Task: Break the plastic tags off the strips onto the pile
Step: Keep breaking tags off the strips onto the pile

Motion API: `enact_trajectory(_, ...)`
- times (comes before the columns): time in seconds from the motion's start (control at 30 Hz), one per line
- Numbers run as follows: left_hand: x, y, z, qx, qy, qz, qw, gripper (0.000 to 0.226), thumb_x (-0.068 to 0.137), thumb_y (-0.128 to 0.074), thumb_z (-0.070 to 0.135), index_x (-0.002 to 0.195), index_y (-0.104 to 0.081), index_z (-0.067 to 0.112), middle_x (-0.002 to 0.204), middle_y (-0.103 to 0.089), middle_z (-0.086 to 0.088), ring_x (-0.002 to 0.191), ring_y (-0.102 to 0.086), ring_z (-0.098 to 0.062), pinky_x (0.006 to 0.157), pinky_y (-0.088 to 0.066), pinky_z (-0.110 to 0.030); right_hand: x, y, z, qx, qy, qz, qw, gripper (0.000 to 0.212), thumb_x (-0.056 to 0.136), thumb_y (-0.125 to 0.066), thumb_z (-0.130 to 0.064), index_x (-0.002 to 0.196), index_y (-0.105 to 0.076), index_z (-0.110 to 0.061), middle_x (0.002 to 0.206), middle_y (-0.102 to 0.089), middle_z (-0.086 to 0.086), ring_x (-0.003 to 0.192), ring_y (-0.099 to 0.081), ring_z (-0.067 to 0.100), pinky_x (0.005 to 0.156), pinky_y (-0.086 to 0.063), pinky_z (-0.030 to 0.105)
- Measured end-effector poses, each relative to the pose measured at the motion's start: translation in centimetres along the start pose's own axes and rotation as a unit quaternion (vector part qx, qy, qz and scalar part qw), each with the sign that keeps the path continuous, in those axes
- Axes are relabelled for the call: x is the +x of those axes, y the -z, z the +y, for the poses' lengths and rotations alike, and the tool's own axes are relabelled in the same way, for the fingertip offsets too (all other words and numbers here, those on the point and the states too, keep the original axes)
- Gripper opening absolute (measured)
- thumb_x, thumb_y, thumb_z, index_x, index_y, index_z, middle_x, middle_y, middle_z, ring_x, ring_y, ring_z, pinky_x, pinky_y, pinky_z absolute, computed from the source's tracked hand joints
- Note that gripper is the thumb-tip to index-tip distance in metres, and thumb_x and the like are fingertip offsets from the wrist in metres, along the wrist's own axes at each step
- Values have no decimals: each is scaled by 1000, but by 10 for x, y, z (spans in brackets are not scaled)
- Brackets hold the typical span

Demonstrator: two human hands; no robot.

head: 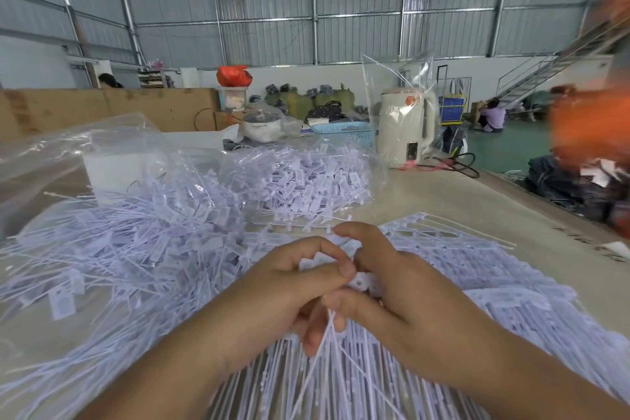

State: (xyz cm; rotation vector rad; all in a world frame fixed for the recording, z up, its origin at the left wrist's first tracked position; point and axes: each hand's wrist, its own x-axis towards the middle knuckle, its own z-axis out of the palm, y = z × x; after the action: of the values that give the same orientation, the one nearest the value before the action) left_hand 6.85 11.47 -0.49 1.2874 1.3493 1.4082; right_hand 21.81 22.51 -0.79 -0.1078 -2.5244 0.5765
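My left hand (289, 290) and my right hand (402, 290) meet at the middle of the view, both curled round one strip of white plastic tags (363, 283). The left thumb and forefinger pinch a tag head; the right fingers grip the strip beside it. Thin white tails (327, 351) hang down from between the hands. Under the hands lie flat strips of joined tags (477, 269). To the left spreads a pile of loose tags (143, 249), partly on clear plastic.
A clear bag of tags (313, 177) lies behind the hands. Farther back stand a cream kettle (405, 126), a blue basket (344, 129), a lidded pot (262, 123) and cardboard walls (112, 106). The table's right edge (531, 194) drops to the floor. A blurred orange thing (593, 126) hangs at right.
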Motion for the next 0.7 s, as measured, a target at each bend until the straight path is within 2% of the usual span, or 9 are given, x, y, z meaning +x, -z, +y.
enact_trajectory(0.13,2,0,1,-33,-9,39,999,20,78,-70,34,90,-71,18,66,-60,-18,56,-46,-25,45,-37,-23,0,2,5,37,1,-15,999,60,88,-37,-72,138,-26,-41,91,-66,-22,83,-61,0,72,-48,25)
enact_trajectory(0.17,3,2,2,-46,-11,50,998,18,77,-68,32,88,-72,19,67,-59,-20,54,-47,-24,44,-37,-23,0,5,7,46,-3,-17,999,51,90,-39,-69,133,-36,-42,90,-66,-20,81,-61,1,71,-48,27)
enact_trajectory(0.23,3,4,3,-62,-12,57,996,17,77,-66,30,90,-73,21,62,-60,-17,49,-50,-22,40,-39,-21,1,12,13,58,-14,-18,998,22,93,-44,-61,103,-54,-44,72,-60,-18,64,-55,2,60,-42,25)
enact_trajectory(0.3,3,6,3,-51,-14,51,997,21,77,-65,29,96,-74,24,61,-61,-14,49,-53,-21,39,-41,-22,1,16,15,59,-20,-42,997,21,94,-47,-56,78,-54,-45,58,-48,-13,51,-43,5,51,-32,23)
enact_trajectory(0.4,3,3,0,0,-29,48,998,21,75,-75,35,93,-74,26,62,-63,-9,54,-53,-24,42,-42,-23,1,16,15,39,-17,-57,997,23,93,-48,-52,71,-52,-45,55,-46,-14,48,-42,6,49,-28,19)
enact_trajectory(0.47,3,-1,-1,13,-51,74,996,26,70,-85,40,89,-74,27,59,-63,-7,54,-50,-25,42,-40,-24,3,16,14,32,-24,-27,999,24,91,-45,-56,73,-53,-42,56,-47,-14,51,-43,7,50,-31,22)
enact_trajectory(0.57,6,-9,-1,-40,-84,126,988,25,63,-75,39,84,-74,26,55,-60,-8,43,-48,-21,39,-39,-25,1,10,11,-55,-34,49,997,36,91,-39,-63,71,-48,-34,55,-42,-10,51,-42,9,50,-37,32)
enact_trajectory(0.63,7,-17,2,-88,-98,154,979,21,62,-72,37,80,-74,25,52,-56,-8,37,-44,-19,38,-39,-23,1,3,3,-120,-32,124,984,42,93,-40,-62,64,-30,-35,52,-31,-12,46,-35,7,45,-29,28)
enact_trajectory(0.7,6,-24,4,-134,-98,175,971,17,66,-70,32,80,-74,24,52,-55,-8,33,-41,-18,37,-37,-21,2,0,-3,-119,-32,212,969,42,92,-44,-57,63,-22,-35,48,-25,-14,43,-31,6,42,-25,18)
